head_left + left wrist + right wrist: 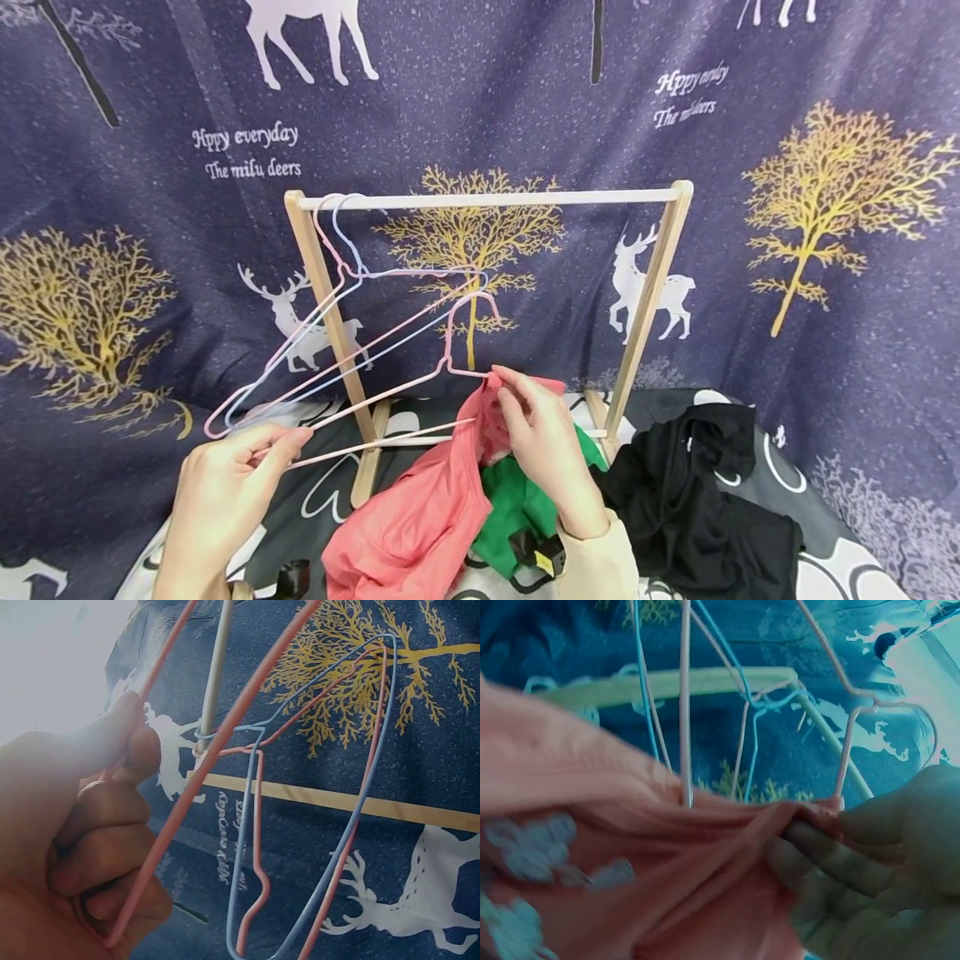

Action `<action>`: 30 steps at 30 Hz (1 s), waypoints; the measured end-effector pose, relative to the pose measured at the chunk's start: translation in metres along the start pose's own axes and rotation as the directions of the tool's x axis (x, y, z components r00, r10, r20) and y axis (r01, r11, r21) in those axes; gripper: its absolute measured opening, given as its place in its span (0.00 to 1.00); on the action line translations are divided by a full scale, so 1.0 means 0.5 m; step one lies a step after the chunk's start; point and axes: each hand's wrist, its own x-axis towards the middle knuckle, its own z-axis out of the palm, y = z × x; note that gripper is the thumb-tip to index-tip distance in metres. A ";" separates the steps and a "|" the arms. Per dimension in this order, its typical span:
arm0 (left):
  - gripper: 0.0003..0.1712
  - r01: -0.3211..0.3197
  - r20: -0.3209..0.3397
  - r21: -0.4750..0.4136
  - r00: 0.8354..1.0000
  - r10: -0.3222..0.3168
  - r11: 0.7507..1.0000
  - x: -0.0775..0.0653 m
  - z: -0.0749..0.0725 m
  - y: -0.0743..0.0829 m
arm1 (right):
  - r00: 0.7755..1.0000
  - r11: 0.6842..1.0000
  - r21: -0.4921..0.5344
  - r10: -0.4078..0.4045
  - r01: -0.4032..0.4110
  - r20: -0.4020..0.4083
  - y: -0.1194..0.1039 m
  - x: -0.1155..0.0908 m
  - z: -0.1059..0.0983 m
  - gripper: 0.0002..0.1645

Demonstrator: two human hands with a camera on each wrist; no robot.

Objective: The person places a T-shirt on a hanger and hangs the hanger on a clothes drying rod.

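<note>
My left hand (232, 475) grips the left end of a pink hanger (390, 393), thumb and fingers closed round the thin bar in the left wrist view. The hanger's right end runs into the opening of a coral-red shirt (412, 517). At that opening my right hand (543, 425) pinches the cloth edge against the hanger's right shoulder, just below the hook. White print (540, 844) shows on the shirt in the right wrist view. The shirt's lower part hangs down toward the bed cover, and the hanger's right tip is hidden inside the cloth.
Behind the hands stands a wooden rack with a white rail (495, 200). A pink hanger (324, 233) and a blue hanger (347, 237) hang at its left end. A green garment (517, 500) and a black garment (697, 508) lie on the patterned cover (862, 575).
</note>
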 end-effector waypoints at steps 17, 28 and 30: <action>0.06 0.071 0.046 -0.090 0.997 -0.067 0.993 0.013 0.025 -0.024 | 0.897 0.897 -0.024 -0.440 0.441 0.045 0.075 0.067 -0.032 0.15; 0.08 0.116 0.092 -0.219 0.991 -0.098 0.969 0.021 0.058 -0.043 | 0.894 0.889 -0.096 -0.446 0.447 0.037 0.031 0.095 -0.029 0.11; 0.09 0.125 0.102 -0.228 0.989 -0.104 0.966 0.019 0.064 -0.039 | 0.901 0.893 -0.125 -0.434 0.433 0.023 0.026 0.092 -0.030 0.11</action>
